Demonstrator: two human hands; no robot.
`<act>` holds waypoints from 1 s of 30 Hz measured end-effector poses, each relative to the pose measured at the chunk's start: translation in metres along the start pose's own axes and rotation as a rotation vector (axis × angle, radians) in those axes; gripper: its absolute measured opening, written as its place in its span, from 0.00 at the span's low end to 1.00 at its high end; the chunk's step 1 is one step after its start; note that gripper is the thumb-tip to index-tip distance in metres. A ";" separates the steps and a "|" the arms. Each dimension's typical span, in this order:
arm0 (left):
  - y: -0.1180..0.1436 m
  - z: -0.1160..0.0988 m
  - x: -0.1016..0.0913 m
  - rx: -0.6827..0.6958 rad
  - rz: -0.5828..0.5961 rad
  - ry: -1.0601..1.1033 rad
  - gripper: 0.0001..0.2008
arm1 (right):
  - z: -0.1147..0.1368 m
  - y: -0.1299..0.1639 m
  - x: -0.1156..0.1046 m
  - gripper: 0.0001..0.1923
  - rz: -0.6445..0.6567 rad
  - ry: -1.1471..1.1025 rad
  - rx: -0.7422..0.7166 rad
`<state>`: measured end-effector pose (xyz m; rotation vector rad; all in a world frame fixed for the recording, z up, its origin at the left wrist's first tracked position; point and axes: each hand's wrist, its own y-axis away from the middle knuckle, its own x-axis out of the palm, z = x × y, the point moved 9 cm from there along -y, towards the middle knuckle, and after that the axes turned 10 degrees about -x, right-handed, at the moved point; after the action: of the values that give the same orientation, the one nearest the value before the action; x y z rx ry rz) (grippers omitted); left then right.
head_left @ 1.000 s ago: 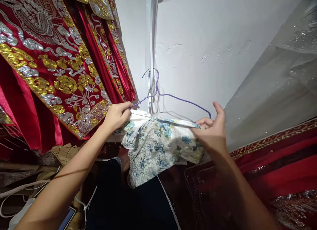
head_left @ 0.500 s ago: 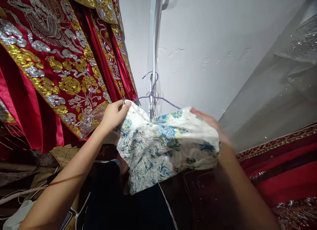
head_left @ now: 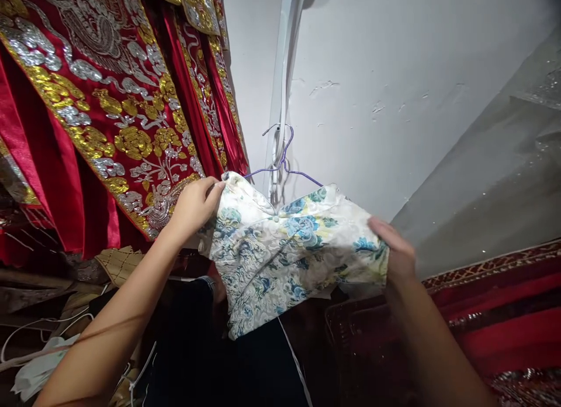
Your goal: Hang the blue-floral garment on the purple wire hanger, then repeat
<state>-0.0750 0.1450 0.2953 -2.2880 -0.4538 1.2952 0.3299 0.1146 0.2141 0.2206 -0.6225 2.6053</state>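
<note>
Head view, near first: bare forearms rise from the bottom edge, over dark fabric and white cables [head_left: 39,360] low on the left. Left hand [head_left: 195,202] pinches the left shoulder corner of a white satin garment printed with blue and yellow-green flowers [head_left: 284,255], fingers closed tight on the cloth. Right hand [head_left: 392,252] grips the garment's right edge, fingers curled round it, slightly blurred.

Change since a second ago: the thin purple wire hanger [head_left: 284,164] had its right arm bare and the cloth bunched below; now the cloth is drawn up over both arms, and only the hook and a short stretch of wire show above the neckline. The garment looks seated on the hanger, with the hands smoothing its shoulders, judging by the grip.

Textures: the garment is glossy and brocade-like, with a woven swirl pattern and a small button at the collar; its lower part hangs crumpled. The hanger is a thin coated wire with a twisted neck, hooked on a white vertical strip [head_left: 283,85] on a white painted wall [head_left: 394,73] with chipped spots.

Farther left hang heavy red satin robes with gold and silver embroidery [head_left: 100,114], stiff and shiny. Right side: clear plastic sheeting [head_left: 495,161] over more red cloth.
</note>
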 end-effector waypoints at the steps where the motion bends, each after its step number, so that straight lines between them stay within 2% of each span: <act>1: -0.004 -0.004 -0.004 0.018 -0.039 -0.009 0.20 | 0.001 0.002 0.004 0.21 0.036 -0.026 0.049; 3: -0.012 -0.016 -0.015 0.059 -0.135 -0.005 0.18 | 0.010 0.003 0.008 0.23 0.025 -0.071 0.068; 6: -0.015 -0.040 -0.031 0.141 -0.219 0.072 0.19 | 0.030 0.008 -0.004 0.20 -0.132 -0.078 -0.063; 8: -0.010 -0.055 -0.032 0.209 -0.182 0.136 0.21 | 0.034 0.027 -0.009 0.19 -0.122 -0.075 -0.109; 10: 0.000 -0.066 -0.024 0.277 -0.095 0.182 0.26 | 0.030 0.060 -0.012 0.20 -0.033 -0.030 -0.107; 12: 0.010 -0.071 -0.007 0.306 0.023 0.212 0.29 | 0.022 0.100 -0.002 0.22 0.194 0.053 -0.060; 13: 0.016 -0.070 0.005 0.296 0.100 0.235 0.27 | 0.021 0.121 0.009 0.24 0.339 0.065 -0.060; 15: 0.026 -0.064 0.035 0.237 0.297 0.306 0.19 | 0.023 0.172 0.054 0.39 0.906 0.084 -0.068; 17: 0.038 -0.057 0.060 0.174 0.457 0.410 0.22 | 0.026 0.201 0.080 0.41 1.250 0.139 -0.115; 18: 0.043 -0.055 0.068 0.152 0.497 0.464 0.23 | 0.027 0.203 0.089 0.35 1.323 0.182 -0.155; 19: 0.046 -0.053 0.072 0.136 0.502 0.522 0.23 | 0.025 0.197 0.096 0.27 1.332 0.233 -0.205; 20: 0.047 -0.052 0.072 0.120 0.483 0.588 0.23 | 0.022 0.185 0.102 0.19 1.288 0.287 -0.269; 21: 0.048 -0.051 0.071 0.101 0.456 0.658 0.22 | 0.019 0.169 0.106 0.15 1.203 0.347 -0.340; 22: 0.048 -0.051 0.068 0.079 0.435 0.729 0.22 | 0.014 0.153 0.108 0.16 1.095 0.409 -0.415; 24: 0.049 -0.057 0.064 0.029 0.440 0.884 0.21 | 0.004 0.127 0.112 0.30 0.894 0.523 -0.570; 27: 0.057 -0.082 0.065 -0.037 0.624 1.166 0.17 | -0.010 0.115 0.134 0.53 0.771 0.664 -0.843; 28: 0.060 -0.092 0.065 -0.054 0.692 1.263 0.16 | -0.013 0.115 0.143 0.56 0.753 0.692 -0.931; 30: 0.063 -0.104 0.061 -0.089 0.770 1.417 0.12 | -0.015 0.112 0.160 0.57 0.721 0.699 -1.054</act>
<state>0.0486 0.0983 0.2636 -2.8318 0.9101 -0.3855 0.1359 0.0938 0.1975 -1.3630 -1.8543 2.2338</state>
